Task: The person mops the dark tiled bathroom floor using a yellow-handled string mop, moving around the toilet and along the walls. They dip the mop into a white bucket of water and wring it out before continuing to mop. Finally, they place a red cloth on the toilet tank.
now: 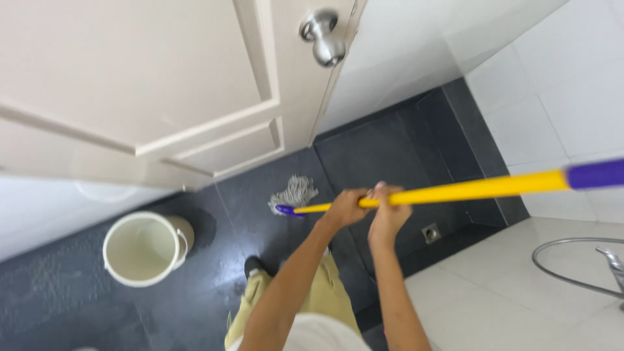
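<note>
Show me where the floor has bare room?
Bare dark tile floor lies between the grey string mop head and the small square drain. It is crowded by the round cream plastic bucket under the white panelled door.

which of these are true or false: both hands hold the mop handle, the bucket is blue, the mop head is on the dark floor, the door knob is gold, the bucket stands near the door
1. Both hands hold the mop handle. True: the left hand and right hand grip the yellow pole side by side.
2. The bucket is blue. False: it is cream white.
3. The mop head is on the dark floor. True: its pale strings lie on the dark grey tiles.
4. The door knob is gold. False: it is silver.
5. The bucket stands near the door. True: it sits just below the white door's lower edge.
</note>
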